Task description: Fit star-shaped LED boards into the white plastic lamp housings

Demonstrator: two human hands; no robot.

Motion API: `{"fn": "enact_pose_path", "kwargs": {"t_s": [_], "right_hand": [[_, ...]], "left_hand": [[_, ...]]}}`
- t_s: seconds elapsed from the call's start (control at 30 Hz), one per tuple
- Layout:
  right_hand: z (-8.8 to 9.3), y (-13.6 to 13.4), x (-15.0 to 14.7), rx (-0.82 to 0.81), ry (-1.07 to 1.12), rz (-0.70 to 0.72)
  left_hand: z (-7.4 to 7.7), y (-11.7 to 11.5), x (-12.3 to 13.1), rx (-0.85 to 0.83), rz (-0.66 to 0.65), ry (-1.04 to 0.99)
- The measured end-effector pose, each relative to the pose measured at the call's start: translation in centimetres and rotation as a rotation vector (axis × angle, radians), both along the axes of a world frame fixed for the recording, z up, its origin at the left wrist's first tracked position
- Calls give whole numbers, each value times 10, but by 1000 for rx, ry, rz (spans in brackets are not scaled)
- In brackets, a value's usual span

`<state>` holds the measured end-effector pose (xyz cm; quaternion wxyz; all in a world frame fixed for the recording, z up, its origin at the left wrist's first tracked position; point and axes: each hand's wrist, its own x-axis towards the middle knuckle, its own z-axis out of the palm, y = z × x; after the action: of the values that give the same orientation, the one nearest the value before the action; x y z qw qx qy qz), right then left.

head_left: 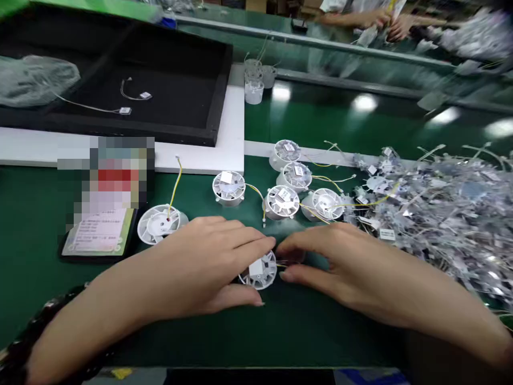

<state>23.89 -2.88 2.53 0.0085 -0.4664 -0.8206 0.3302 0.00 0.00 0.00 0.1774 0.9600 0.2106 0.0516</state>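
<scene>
Forearms (96,315) cross the near edge of the green bench (36,240). What lies leftmost?

One white vented housing (158,224) with a yellow wire, left of the hands.

And the left hand (200,267)?

Its fingers (248,240) lie over a second housing (258,270), with the thumb just below it.

And the right hand (332,267)?

Its fingers (296,248) and thumb stand apart at that housing's right side, beside its yellow wires (282,264). Whether they pinch them, I cannot tell.

Further right?

A tangled heap of wired parts (441,214).
</scene>
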Motion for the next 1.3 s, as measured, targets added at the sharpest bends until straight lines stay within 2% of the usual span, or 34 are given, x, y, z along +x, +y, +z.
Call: {"fn": "enact_pose_path", "kwargs": {"t_s": [0.13,0.43,0.63,0.97,1.1,1.3], "right_hand": [[-4,-3,-3,93,3,23],[-7,-7,-5,163,-27,59],[0,-7,0,72,2,-89],[-1,-10,0,-21,116,-213],[-1,-10,1,-80,135,-215],[-4,-11,2,-123,54,-154]], "left_hand": [[0,-1,0,31,-9,-28],[-1,1,-1,21,-9,-41],[-3,2,-2,25,-33,-53],[-5,3,-3,-13,-44,-50],[-5,3,-2,9,-46,-49],[-4,3,-2,31,-56,-54]]}}
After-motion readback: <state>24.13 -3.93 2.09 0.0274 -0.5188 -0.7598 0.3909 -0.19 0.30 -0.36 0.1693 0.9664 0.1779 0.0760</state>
